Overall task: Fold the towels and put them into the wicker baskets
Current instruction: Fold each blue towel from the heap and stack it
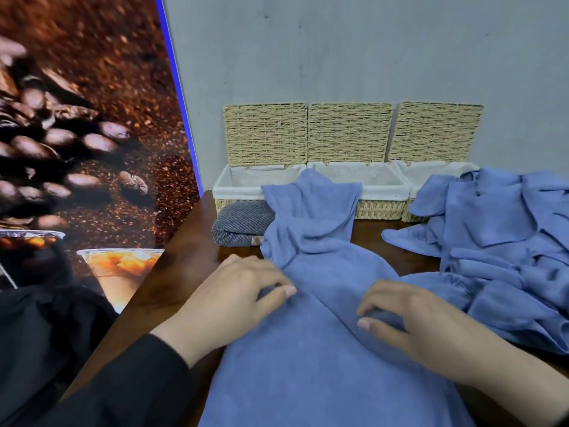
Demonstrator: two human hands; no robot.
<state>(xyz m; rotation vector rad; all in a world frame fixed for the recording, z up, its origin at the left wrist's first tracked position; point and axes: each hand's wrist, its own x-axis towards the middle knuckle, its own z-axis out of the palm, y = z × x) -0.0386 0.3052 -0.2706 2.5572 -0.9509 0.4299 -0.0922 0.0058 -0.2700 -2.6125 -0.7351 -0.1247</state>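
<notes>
Looking down from the head view, I see the dark wooden table [191,241] carrying everything, with a coffee-bean poster [77,134] to the left and a grey wall [369,50] behind. Biggest on it is the blue towel [323,349] I am working, spread toward me, its far end bunched and rumpled up against the baskets, so I judge it is being smoothed flat before the first fold. To the right lies a heap of more blue towels [498,241], unfolded, crowding that side and reaching the right basket. Along the wall stand three wicker baskets [378,208] with white liners and lids tipped back; they look unfilled, though I cannot see their floors. A grey folded cloth [240,223] sits before the left basket, partly blocking it. My left hand [234,297] rests on the towel's left edge, fingers bent and pressing down, while my right hand [425,318] pinches a small ridge of towel between thumb and bent fingers, likely to tug out a crease.
</notes>
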